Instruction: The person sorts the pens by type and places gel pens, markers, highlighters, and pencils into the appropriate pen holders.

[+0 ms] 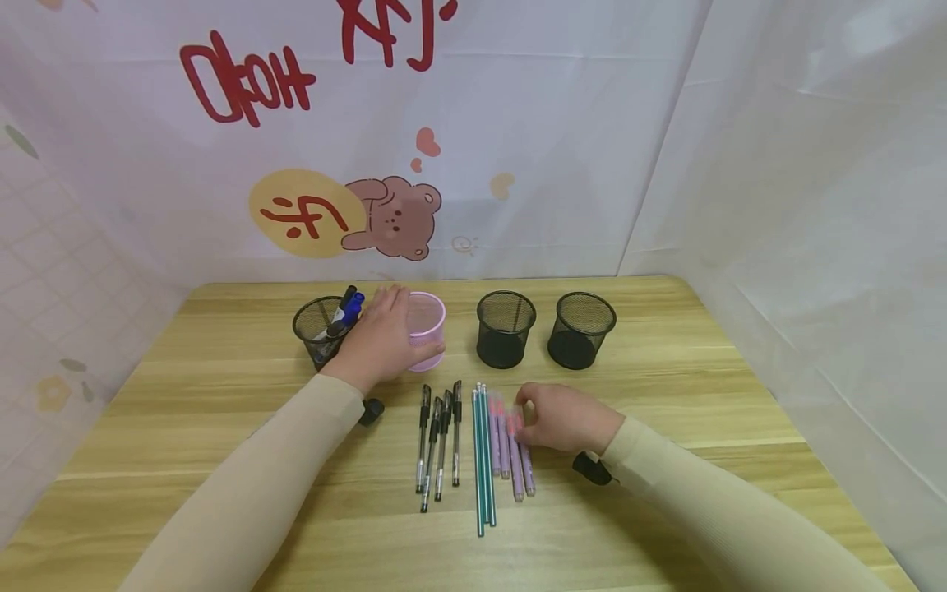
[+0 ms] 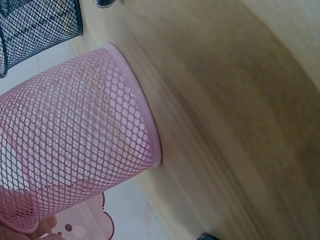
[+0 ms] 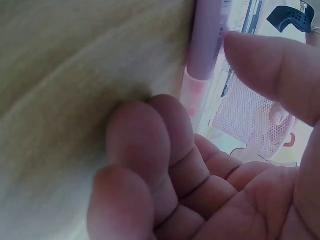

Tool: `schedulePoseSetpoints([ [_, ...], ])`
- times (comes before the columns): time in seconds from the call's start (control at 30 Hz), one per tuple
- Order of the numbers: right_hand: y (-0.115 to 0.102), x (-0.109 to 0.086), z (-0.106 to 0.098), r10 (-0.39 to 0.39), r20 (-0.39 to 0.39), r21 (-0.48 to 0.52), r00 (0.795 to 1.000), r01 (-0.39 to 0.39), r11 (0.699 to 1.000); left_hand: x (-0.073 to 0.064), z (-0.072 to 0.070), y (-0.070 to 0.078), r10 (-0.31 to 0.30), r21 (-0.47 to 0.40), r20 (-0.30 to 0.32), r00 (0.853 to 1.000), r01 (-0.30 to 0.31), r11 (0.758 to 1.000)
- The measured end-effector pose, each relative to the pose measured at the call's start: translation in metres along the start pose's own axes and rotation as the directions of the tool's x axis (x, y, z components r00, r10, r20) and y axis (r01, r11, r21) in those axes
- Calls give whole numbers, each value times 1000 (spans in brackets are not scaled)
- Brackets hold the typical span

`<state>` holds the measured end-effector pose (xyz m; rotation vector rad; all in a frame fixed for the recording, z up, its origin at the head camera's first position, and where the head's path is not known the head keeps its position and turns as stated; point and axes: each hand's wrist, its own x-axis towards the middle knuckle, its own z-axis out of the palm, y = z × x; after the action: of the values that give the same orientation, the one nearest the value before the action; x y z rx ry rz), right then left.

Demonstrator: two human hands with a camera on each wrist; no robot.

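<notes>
My left hand grips the pink mesh pen cup, thumb across its front and fingers over the rim. In the left wrist view the pink cup's base faces the wood, and fingertips show at its rim. Over several purple markers with pinkish caps hovers my right hand, fingers loosely bent. Its thumb lies right beside a purple marker in the right wrist view, with a gap between thumb and lower fingers. Left of the markers lie three green pencils and several black gel pens.
A black mesh cup holding markers stands left of the pink one. Two more black mesh cups, a middle one and a right one, stand in the same row. White printed cloth hangs behind the wooden table.
</notes>
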<state>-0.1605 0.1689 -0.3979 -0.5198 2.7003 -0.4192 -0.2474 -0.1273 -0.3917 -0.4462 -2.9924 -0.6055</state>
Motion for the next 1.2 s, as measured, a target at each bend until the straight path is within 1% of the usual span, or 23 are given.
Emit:
schedulePoseSetpoints([
  [0.17,0,1,2,7,-5,-5,1000,-7,1000,0,-2,2,17,44,0,1000,-17,999],
  [0.33,-2,1,2,18,9,8,1000,-18,1000,1,-2,3,39,143,4,999,-39,989],
  [0.43,-2,2,2,25,14,17,1000,-26,1000,1,-2,3,39,180,11,999,-41,983],
  [0.57,-3,2,4,32,6,25,999,-32,999,0,-3,4,34,176,11,999,-36,984],
  [0.83,-2,4,5,39,-12,54,999,-38,998,1,-2,3,35,138,-5,999,-34,990],
  [1.07,-1,4,6,29,-24,70,999,-27,997,1,-1,3,29,146,-2,1000,-28,989],
  [1.2,1,4,5,31,-29,115,999,-28,993,0,-1,3,28,147,1,1000,-28,989],
])
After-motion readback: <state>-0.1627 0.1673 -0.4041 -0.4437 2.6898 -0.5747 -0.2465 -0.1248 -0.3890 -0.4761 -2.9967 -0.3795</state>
